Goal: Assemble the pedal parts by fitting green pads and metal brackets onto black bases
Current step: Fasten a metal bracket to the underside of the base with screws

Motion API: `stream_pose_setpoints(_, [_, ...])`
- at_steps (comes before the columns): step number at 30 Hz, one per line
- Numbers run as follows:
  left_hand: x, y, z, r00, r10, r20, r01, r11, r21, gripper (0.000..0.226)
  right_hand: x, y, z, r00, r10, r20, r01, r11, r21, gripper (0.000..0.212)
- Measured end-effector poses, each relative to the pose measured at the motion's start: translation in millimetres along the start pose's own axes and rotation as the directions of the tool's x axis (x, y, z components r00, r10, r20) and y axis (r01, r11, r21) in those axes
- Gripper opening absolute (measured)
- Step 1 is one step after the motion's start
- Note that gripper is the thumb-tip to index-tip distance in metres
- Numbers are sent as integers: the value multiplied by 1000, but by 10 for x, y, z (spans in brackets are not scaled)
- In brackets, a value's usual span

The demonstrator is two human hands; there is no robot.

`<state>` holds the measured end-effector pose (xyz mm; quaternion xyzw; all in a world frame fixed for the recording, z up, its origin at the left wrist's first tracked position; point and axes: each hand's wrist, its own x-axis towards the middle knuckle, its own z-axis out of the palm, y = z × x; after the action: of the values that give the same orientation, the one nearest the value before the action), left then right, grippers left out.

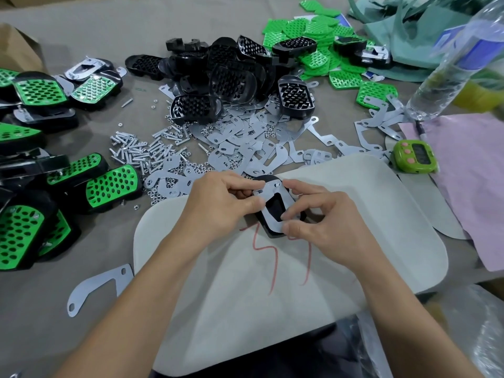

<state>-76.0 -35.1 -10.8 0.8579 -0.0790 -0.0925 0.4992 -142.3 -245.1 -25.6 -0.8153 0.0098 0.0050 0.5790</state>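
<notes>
Pedal assembly station: bracket being seated on a black base, both hands engaged.

Left hand point(223, 203) and right hand point(321, 214) both pinched closed on one metal bracket point(268, 197), which lies flat on a black base point(275, 211) over the white pad point(245, 268) at the desk's near edge, middle. Finished green-faced pedals point(109, 186) along the left edge. Loose black bases point(231, 77) heaped at the far middle; green pads point(313, 31) toward the far right corner. Spare brackets point(245, 140) and screws point(141, 151) spread across the centre. Green timer point(414, 156) and tilted plastic bottle point(450, 64) near the right edge.
</notes>
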Motion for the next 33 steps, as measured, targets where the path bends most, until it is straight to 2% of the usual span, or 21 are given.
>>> stream_pose_setpoints(3, [-28,-5,-17,1000,-5,1,5,999,-50,30,-4,-6,25,999,10,-32,-10,1000,3,30])
stream_pose_setpoints(8, [-27,54,1,1000,24,0,-24,998,57,28,-43,3,54,997,4,-75,-5,1000,-20,32])
stream_pose_setpoints(11, [-46,71,5,1000,28,-14,-27,997,68,27,-73,16,68,994,-26,-105,26,1000,7,49])
stream_pose_setpoints(15, [-59,51,37,998,30,-47,-25,995,101,23,-80,22,76,993,-56,-104,51,997,-55,30])
stream_pose_setpoints(22, [-11,-7,11,986,-165,16,165,970,-177,15,-52,-8,77,997,-51,-54,43,990,-138,22])
stream_pose_setpoints(29, [90,-7,27,965,-263,3,257,939,-229,20,-44,33,45,1000,-29,-2,29,998,-47,25])
stream_pose_setpoints(31, [88,-6,40,965,-261,5,253,929,-270,19,-40,51,40,999,-32,-1,32,999,-28,24])
stream_pose_setpoints(33, [64,-14,44,981,-192,-12,183,949,-256,20,-28,74,36,1000,-17,2,17,1000,-4,24])
